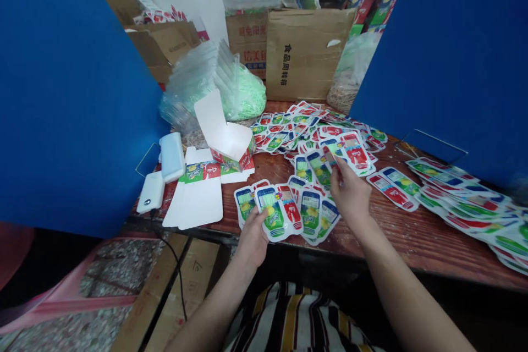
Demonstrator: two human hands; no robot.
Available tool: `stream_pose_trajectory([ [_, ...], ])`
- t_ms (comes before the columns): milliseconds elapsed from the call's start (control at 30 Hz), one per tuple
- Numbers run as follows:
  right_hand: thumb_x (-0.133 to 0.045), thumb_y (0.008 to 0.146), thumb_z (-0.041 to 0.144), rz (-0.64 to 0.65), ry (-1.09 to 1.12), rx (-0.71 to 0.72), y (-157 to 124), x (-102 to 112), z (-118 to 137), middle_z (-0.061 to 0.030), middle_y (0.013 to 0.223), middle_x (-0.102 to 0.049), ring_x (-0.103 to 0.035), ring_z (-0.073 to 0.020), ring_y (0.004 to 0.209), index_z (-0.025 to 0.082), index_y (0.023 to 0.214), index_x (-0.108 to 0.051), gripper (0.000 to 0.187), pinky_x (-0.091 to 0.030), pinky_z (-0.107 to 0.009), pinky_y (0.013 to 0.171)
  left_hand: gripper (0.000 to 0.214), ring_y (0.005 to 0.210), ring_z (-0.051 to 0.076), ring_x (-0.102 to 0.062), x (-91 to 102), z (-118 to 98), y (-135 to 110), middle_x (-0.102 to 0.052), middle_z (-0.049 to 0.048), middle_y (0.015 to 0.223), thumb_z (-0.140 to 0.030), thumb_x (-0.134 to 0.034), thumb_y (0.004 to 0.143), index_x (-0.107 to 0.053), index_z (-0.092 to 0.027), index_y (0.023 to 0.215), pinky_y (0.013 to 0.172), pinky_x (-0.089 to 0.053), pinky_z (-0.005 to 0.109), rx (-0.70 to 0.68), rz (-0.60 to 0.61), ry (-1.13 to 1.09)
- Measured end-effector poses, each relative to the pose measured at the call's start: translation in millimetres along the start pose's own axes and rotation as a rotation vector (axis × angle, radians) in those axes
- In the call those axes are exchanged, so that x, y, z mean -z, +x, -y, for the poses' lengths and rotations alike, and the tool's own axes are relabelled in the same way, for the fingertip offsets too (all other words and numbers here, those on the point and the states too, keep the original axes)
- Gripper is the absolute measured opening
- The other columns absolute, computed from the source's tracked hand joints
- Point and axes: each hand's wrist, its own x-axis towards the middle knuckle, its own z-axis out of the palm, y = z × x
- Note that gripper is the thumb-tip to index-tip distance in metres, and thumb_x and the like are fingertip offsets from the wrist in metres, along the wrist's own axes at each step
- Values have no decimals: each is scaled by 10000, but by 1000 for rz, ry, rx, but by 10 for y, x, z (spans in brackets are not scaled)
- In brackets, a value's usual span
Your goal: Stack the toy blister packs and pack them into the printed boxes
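At the table's front edge, my left hand [252, 239] pinches a twin candy packet [274, 223], one half green with "Sprite" on it and the other red. My right hand [350, 190] is closed with thumb and fingers on another red-and-green packet [355, 153], tilted above the pile. Its far fingers are partly hidden by the packet. Between and beneath the hands lie several loose packets [310, 212], overlapping. A larger heap of packets [284, 126] spreads behind them, and a long fanned row [466, 203] runs along the right.
An open printed carton [233, 146] stands on flat carton blanks [198, 198] at left. Two white devices [172, 157] sit near the left edge, one with a cable. Bags of clear tubes [202, 77] and cardboard boxes [307, 55] line the back. Blue panels [449, 55] flank the table.
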Motion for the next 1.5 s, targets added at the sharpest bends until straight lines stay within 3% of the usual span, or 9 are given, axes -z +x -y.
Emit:
stream_pose_trajectory([
  [133, -450, 928, 163, -158, 20, 254, -337, 200, 184, -91, 1117, -696, -684, -207, 921, 186, 1317, -540, 400, -531, -289, 756, 443, 1016, 226, -662, -152, 86, -22, -707, 65, 1072, -198, -747, 719, -592, -200, 1134, 943, -497, 389, 4, 35, -86],
  [300, -420, 906, 81, 125, 219, 648, -1041, 116, 656, -110, 1305, -592, -578, -265, 1170, 156, 1391, -453, 492, -497, -404, 984, 345, 1080, 209, -629, -246, 204, -57, -698, 65, 1087, -444, -679, 795, -646, -191, 1028, 977, -474, 329, -12, 103, -156],
  [400, -479, 922, 166, 180, 381, 573, -1209, 147, 883, -126, 1247, -627, -601, -264, 1120, 139, 1310, -527, 392, -496, -421, 999, 473, 1056, 227, -640, -182, 189, -123, -710, 80, 1029, -579, -657, 765, -663, -173, 1007, 968, -479, 336, -34, 67, -75],
  [567, -494, 943, 358, 267, 667, 391, -1034, 329, 789, -83, 1043, -689, -624, -211, 1024, 198, 1065, -641, 249, -521, -357, 912, 469, 927, 230, -692, -26, -52, -157, -732, 69, 979, -265, -835, 647, -651, -160, 1066, 904, -519, 363, -197, -57, 53],
  [733, -518, 868, 560, 261, -71, -218, -920, 137, 422, -197, 1063, -603, -638, -300, 869, 118, 1286, -485, 609, -496, -345, 610, 447, 967, 228, -691, 50, -409, -88, -723, 61, 1070, -182, -802, 683, -646, -191, 1102, 905, -542, 369, -311, -128, 44],
  [867, -616, 810, 488, 357, -112, -262, -940, -76, 411, -148, 977, -628, -637, -295, 841, 147, 1400, -339, 735, -451, -313, 590, 413, 976, 216, -690, 95, -531, -4, -730, 50, 1052, -142, -770, 711, -650, -191, 1103, 919, -542, 360, -293, -143, 38],
  [1033, -515, 875, 375, 322, 106, -346, -1176, -67, 541, -9, 712, -602, -604, -206, 625, 176, 1315, -425, 492, -419, -278, 567, 413, 966, 206, -692, 186, -562, 76, -733, 22, 1039, -142, -753, 722, -648, -216, 1115, 932, -535, 353, -225, -146, 48],
  [1267, -496, 881, 497, 199, -228, -211, -1347, -11, 272, -180, 1028, -532, -525, -315, 973, 161, 794, -585, 358, -440, -450, 843, 537, 1009, 222, -677, 331, -618, 170, -722, 30, 1077, -165, -791, 686, -613, -229, 1188, 963, -515, 364, -163, -42, 36],
  [1500, -599, 766, 525, 198, 147, -545, -1225, -25, 227, -65, 878, -549, -575, -247, 790, 205, 840, -499, 344, -479, -395, 701, 478, 1052, 231, -661, 324, -576, 248, -714, 36, 1104, -166, -775, 708, -626, -227, 1158, 945, -531, 362, -100, -8, 21],
])
